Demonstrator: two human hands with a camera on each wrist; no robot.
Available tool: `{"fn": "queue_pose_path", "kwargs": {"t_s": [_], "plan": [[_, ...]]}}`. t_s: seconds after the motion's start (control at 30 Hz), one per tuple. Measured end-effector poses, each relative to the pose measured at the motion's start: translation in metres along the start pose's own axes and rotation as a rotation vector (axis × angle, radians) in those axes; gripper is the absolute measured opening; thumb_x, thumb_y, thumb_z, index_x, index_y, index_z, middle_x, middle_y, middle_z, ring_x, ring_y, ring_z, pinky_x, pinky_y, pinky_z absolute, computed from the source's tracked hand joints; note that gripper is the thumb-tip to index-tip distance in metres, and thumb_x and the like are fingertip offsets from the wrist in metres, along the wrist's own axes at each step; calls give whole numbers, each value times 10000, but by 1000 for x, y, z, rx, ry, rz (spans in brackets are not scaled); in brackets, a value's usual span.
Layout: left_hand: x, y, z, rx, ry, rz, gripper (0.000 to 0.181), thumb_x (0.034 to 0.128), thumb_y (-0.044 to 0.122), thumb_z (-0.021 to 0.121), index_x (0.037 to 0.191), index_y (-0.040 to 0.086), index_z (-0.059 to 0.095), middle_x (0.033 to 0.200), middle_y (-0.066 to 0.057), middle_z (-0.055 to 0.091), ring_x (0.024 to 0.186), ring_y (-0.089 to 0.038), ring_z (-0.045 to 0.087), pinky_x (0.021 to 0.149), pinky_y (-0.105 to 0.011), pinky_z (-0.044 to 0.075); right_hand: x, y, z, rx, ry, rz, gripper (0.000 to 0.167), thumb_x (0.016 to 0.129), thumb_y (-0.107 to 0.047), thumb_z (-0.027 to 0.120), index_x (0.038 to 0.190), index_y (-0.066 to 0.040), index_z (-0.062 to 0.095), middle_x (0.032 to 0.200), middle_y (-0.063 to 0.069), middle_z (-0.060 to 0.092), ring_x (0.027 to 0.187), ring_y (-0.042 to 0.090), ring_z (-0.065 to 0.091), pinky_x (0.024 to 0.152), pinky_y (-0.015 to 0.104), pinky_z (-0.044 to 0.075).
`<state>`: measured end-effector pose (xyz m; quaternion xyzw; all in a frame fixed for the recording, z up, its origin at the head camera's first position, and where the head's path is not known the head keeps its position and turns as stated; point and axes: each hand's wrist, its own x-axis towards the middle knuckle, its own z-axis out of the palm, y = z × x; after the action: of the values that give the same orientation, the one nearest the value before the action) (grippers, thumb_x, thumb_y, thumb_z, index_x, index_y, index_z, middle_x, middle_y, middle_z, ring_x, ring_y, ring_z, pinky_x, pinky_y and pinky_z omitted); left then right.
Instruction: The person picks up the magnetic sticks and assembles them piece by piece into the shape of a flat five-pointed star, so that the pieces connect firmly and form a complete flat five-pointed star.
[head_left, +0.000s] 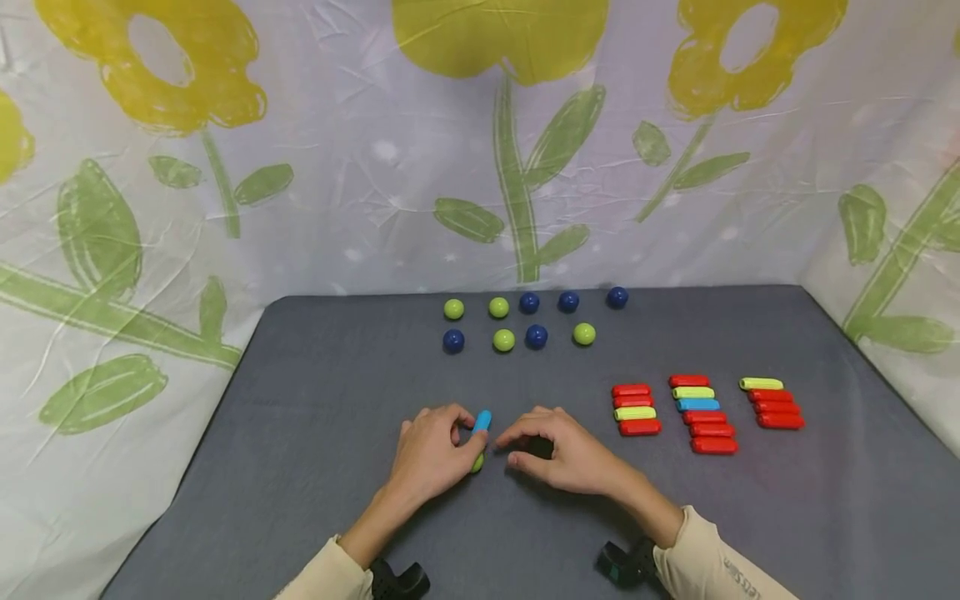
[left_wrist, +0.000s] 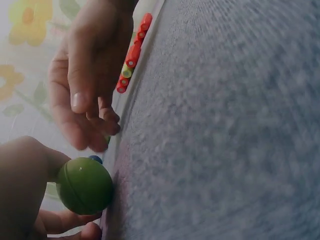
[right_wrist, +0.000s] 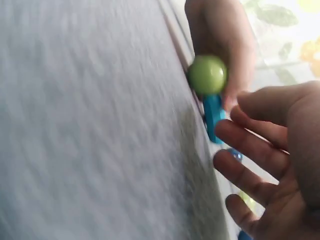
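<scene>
The left hand (head_left: 432, 450) pinches a light blue stick (head_left: 482, 421) between thumb and fingers, low over the grey table. A green ball (head_left: 477, 462) is at the stick's near end, partly covered by the thumb in the head view. In the left wrist view the green ball (left_wrist: 85, 186) shows large beside the left fingers. The right wrist view has the ball (right_wrist: 207, 75) against the end of the blue stick (right_wrist: 213, 118). Just right of them, the right hand (head_left: 573, 454) hovers with relaxed, slightly bent fingers and nothing between them.
Green balls (head_left: 503, 340) and dark blue balls (head_left: 536, 337) stand in two rows at the table's back. Three columns of sticks, mostly red (head_left: 714, 446), with some yellow (head_left: 634, 412) and one blue (head_left: 698, 404), lie on the right. A flowered cloth (head_left: 322, 167) hangs behind the table.
</scene>
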<state>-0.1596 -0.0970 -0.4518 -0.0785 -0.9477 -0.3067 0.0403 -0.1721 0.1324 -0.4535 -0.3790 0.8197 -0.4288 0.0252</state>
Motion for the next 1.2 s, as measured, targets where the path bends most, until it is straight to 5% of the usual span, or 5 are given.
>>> {"fn": "queue_pose_path", "kwargs": {"t_s": [0.33, 0.47, 0.6, 0.83, 1.2], "plan": [[-2, -3, -3, -8, 19, 25, 100, 885, 273, 723, 916, 180, 746, 732, 77, 547, 704, -123, 436, 711, -330, 295, 12, 23, -38, -229, 445, 209, 182, 855, -137, 818, 1023, -89, 763, 961, 43, 729, 852, 245, 598, 832, 403, 340], [0, -3, -2, 2, 10, 22, 147, 884, 323, 755, 955, 194, 759, 744, 78, 557, 715, -123, 434, 710, -329, 294, 15, 39, -63, -205, 547, 342, 275, 870, -156, 812, 1119, -67, 740, 1082, 158, 704, 922, 323, 583, 897, 491, 368], [2, -5, -3, 14, 3, 32, 186, 855, 356, 798, 970, 213, 767, 809, 65, 631, 731, -119, 452, 711, -334, 300, 19, 54, -85, -186, 494, 460, 385, 912, -195, 774, 1269, -78, 688, 1261, 199, 649, 1062, 387, 529, 970, 586, 293], [3, -7, -3, 32, 20, 62, 180, 842, 345, 819, 967, 225, 768, 855, 53, 670, 746, -122, 471, 713, -338, 307, 31, 70, -98, -262, 305, 516, 491, 952, -189, 719, 1418, -95, 595, 1445, 218, 556, 1170, 428, 440, 894, 568, 257], [3, -7, -1, 39, 12, 60, 189, 845, 379, 813, 975, 251, 763, 861, 79, 670, 743, -110, 464, 712, -328, 295, 26, 62, -80, -373, 274, 438, 368, 921, -172, 747, 1281, -108, 707, 1182, 151, 732, 906, 315, 513, 747, 414, 175]]}}
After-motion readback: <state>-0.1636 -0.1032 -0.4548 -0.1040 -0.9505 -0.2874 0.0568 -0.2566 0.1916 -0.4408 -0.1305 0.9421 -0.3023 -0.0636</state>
